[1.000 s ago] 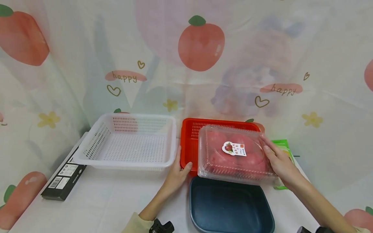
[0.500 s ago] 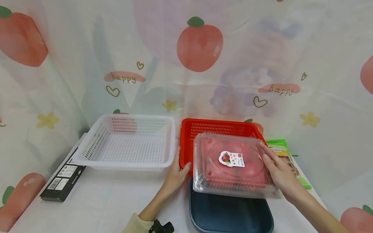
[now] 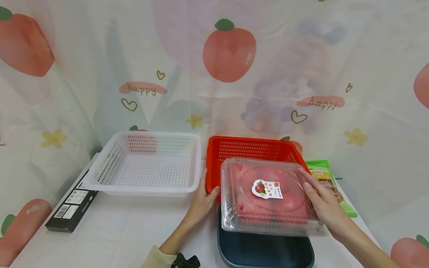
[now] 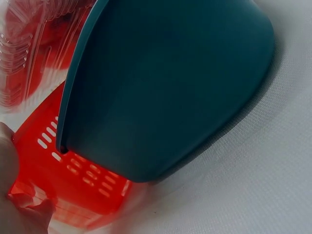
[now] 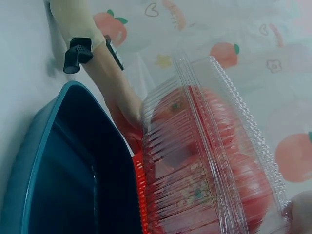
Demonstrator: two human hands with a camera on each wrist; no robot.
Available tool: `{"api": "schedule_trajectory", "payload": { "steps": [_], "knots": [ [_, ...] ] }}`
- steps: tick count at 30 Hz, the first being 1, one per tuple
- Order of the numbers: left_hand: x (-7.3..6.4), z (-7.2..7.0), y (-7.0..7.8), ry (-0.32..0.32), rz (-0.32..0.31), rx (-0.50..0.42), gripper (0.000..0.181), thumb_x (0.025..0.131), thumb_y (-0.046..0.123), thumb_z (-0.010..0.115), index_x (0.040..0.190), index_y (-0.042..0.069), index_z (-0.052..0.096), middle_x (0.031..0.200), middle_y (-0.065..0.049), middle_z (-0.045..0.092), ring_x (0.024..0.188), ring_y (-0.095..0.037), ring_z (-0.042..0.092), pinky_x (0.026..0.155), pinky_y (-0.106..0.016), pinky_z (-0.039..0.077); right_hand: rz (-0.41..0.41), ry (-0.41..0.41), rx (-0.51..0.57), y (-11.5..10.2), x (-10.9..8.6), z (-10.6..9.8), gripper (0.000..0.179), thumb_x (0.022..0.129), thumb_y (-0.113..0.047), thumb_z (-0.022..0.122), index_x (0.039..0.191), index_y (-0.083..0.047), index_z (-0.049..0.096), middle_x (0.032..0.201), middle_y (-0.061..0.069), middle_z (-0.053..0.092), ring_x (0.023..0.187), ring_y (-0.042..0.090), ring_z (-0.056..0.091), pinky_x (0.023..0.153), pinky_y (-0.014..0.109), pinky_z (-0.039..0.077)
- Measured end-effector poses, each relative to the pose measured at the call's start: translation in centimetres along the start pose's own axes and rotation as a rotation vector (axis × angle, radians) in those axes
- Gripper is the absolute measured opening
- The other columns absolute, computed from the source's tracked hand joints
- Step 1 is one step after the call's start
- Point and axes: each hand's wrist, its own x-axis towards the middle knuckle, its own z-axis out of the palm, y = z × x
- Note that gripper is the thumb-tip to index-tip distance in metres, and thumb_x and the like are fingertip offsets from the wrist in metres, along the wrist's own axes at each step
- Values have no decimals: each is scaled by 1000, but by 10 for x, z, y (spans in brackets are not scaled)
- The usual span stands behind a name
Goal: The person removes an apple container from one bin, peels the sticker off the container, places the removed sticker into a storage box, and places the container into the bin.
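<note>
A clear plastic clamshell box, packed with red fruit and bearing a white fruit label, is raised over the red slotted basket and the dark blue basin. My right hand grips the box by its right side, thumb on top. My left hand holds the red basket at its front left corner, with the thumb near the rim. In the right wrist view, round red fruits show through the ribbed wall of the box. The basin overlaps the basket's slotted wall in the left wrist view.
A white slotted basket stands left of the red one, its corner over a black box with white labels. A green snack packet lies beyond my right hand. A fruit-print cloth hangs behind the white table.
The clamshell box has come toward me in my right hand, from over the red basket to partly over the blue basin. More of the green packet shows. My left hand keeps its place.
</note>
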Motion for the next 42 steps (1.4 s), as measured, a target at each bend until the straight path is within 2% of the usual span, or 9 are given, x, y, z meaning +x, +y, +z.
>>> {"api": "schedule_trajectory", "payload": {
  "steps": [9, 12, 18, 23, 26, 29, 32, 38, 42],
  "knots": [
    [-2, 1, 1, 21, 21, 0, 75, 97, 27, 56, 157, 22, 10, 159, -9, 26, 137, -34, 42, 110, -52, 38, 66, -19, 25, 2, -7, 3, 60, 104, -43, 29, 157, -22, 9, 160, 23, 14, 141, 50, 18, 102, 67, 32],
    [-6, 1, 1, 17, -3, -29, 75, 97, 30, 56, 156, 25, 10, 159, -6, 26, 138, -32, 40, 109, -51, 40, 59, -32, 41, 2, -9, 5, 60, 105, -43, 29, 157, -21, 10, 160, 22, 14, 141, 49, 18, 104, 66, 31],
    [-29, -1, 4, 2, -26, -84, 73, 98, 30, 55, 155, 28, 10, 158, -5, 27, 139, -31, 41, 107, -44, 42, 56, -52, 54, 2, -13, 9, 59, 105, -41, 30, 157, -21, 11, 161, 21, 14, 141, 48, 18, 105, 65, 29],
    [-52, -2, 12, 76, 54, -34, 61, 100, 29, 51, 153, 23, 22, 161, -3, 23, 144, -25, 36, 111, -40, 36, 97, -52, 45, 1, -18, 12, 60, 104, -43, 30, 157, -22, 11, 161, 20, 16, 141, 45, 19, 107, 63, 30],
    [-65, -4, 24, 93, 90, -11, 54, 102, 26, 47, 151, 23, 26, 161, -2, 24, 145, -25, 34, 112, -42, 35, 127, -59, 56, -1, -21, 15, 60, 104, -44, 30, 157, -24, 10, 161, 20, 16, 142, 44, 20, 108, 59, 31],
    [-71, -8, 44, 70, 75, -33, 51, 103, 27, 40, 152, 29, 25, 160, 0, 27, 144, -26, 35, 114, -45, 34, 143, -69, 63, -2, -24, 17, 60, 104, -45, 31, 157, -26, 11, 161, 18, 16, 143, 45, 21, 106, 45, 44],
    [-76, -15, 64, 21, 39, -93, 48, 105, 31, 33, 151, 38, 21, 159, 6, 27, 145, -25, 32, 115, -51, 30, 135, -84, 61, -4, -26, 19, 59, 104, -46, 31, 157, -28, 11, 162, 15, 18, 145, 44, 22, 103, 33, 45],
    [-83, -22, 89, -154, 107, -170, 53, 103, 28, 27, 154, 37, 14, 161, 12, 16, 150, -24, 16, 114, -66, 18, 115, -103, 98, -7, -27, 23, 59, 103, -47, 33, 156, -30, 12, 163, 10, 17, 146, 41, 18, 91, 6, 37],
    [-85, -22, 94, -186, 99, -196, 59, 102, 26, 35, 154, 38, 11, 162, 14, 9, 152, -21, 4, 115, -67, 10, 129, -106, 89, -11, -27, 26, 60, 103, -47, 33, 156, -30, 12, 163, 10, 16, 146, 42, 20, 101, 21, 42]
  ]
}}
